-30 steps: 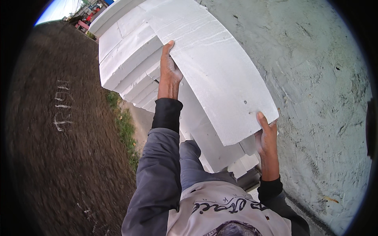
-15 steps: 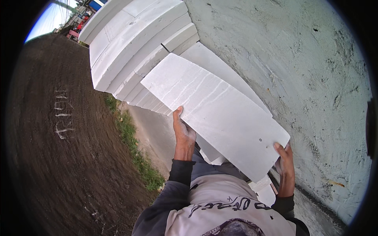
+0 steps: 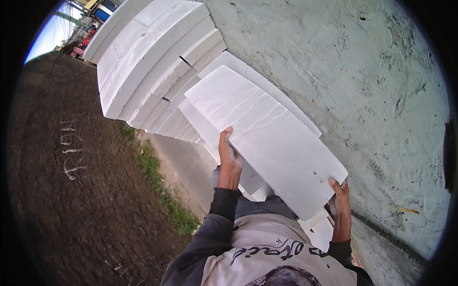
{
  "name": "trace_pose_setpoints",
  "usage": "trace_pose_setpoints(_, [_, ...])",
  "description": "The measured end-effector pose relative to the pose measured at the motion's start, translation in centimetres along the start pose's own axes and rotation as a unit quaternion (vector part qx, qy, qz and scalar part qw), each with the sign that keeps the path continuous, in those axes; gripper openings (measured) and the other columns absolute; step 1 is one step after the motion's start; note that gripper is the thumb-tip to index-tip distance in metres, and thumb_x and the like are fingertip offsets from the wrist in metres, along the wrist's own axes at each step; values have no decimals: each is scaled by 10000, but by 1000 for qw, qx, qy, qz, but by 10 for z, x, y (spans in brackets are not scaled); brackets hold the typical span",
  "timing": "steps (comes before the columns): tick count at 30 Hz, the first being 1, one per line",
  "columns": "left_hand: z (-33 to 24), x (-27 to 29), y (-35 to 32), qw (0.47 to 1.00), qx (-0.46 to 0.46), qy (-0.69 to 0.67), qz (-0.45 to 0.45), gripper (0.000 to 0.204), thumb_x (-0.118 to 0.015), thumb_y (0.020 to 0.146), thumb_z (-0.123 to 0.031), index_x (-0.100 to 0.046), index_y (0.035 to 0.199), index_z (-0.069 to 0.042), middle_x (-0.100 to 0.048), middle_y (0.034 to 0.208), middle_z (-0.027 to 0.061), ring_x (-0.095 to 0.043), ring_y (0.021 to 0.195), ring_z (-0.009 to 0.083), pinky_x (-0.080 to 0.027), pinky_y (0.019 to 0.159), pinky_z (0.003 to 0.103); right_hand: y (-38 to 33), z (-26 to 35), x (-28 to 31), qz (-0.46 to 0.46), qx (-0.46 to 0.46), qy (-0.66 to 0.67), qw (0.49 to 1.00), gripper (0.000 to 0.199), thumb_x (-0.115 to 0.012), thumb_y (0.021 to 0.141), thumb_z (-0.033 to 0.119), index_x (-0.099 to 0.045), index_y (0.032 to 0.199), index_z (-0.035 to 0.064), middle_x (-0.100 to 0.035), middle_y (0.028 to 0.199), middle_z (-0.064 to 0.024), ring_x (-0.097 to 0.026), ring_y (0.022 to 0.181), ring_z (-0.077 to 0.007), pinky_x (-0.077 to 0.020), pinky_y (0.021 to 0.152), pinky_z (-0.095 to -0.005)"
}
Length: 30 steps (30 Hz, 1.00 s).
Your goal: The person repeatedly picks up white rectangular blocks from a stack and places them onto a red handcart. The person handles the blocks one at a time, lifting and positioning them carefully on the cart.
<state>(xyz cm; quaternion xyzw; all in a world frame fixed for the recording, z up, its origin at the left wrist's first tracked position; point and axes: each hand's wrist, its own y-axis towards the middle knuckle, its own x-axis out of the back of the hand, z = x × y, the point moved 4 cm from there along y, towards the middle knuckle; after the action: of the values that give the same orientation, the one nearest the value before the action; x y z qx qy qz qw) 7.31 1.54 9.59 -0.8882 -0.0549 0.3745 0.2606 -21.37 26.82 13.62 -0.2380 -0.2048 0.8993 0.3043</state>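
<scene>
A white lightweight concrete block (image 3: pixel 272 138), long and flat, is held slanting across in front of me. My left hand (image 3: pixel 230 159) grips its left long edge, thumb on the upper face and fingers hidden beneath. At the near right corner my right hand (image 3: pixel 339 200) clasps the block with its thumb on top; its other fingers are mostly hidden. Behind and partly under the held block, another white block (image 3: pixel 286 102) shows along the wall side. A stack of similar white blocks (image 3: pixel 157 62) rises just beyond, at the upper left.
A rough grey plastered wall (image 3: pixel 343 81) runs along the right side. On the left lies a dark road (image 3: pixel 47 157) with white marks, bordered by a grass strip (image 3: pixel 152 167) and a pale concrete strip (image 3: pixel 183 162). More white pieces (image 3: pixel 317 229) sit low beside my body.
The far end of the held block has swung slightly right, toward the wall, and my left hand has moved right with it. The stack appears shifted left in view.
</scene>
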Motion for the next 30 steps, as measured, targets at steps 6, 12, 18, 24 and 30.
trace_pose_setpoints(6, [21,12,2,999,30,-14,-20,479,-683,899,-280,-532,1287,-43,-583,1294,133,-561,1236,292,-440,1085,443,-4,-1,21,-11,3,-27,1000,840,-753,841,166,-297,1531,20,-518,1413,-165,-520,1306,-305,-386,1131,-445])
trace_pose_setpoints(12, [-18,50,-33,998,-14,1,-58,576,-640,914,-356,-509,1367,-25,-600,1320,155,-556,1273,324,-434,1091,470,-2,-21,-13,44,-20,-43,998,806,-741,846,156,-304,1507,9,-515,1397,-163,-500,1307,-276,-369,1132,-421])
trace_pose_setpoints(18, [-47,102,-43,995,-43,-10,-93,617,-645,873,-417,-536,1355,-49,-626,1286,167,-615,1166,356,-496,1013,491,2,-56,-58,113,-40,-68,990,706,-726,870,144,-329,1437,9,-513,1344,-147,-505,1254,-234,-378,1109,-398])
trace_pose_setpoints(24, [-48,133,-28,994,-56,-25,-94,573,-638,879,-386,-551,1337,-51,-634,1282,161,-628,1140,362,-497,1020,500,-7,-81,-68,111,-52,-50,991,700,-706,875,139,-305,1435,7,-505,1348,-170,-514,1261,-243,-410,1096,-400])
trace_pose_setpoints(30, [-42,120,11,994,-58,-31,-89,515,-647,882,-316,-559,1311,-46,-652,1223,157,-634,1126,352,-497,1020,499,-3,-89,-73,94,-46,-17,994,736,-703,894,103,-283,1492,12,-500,1388,-150,-516,1281,-257,-411,1106,-416])
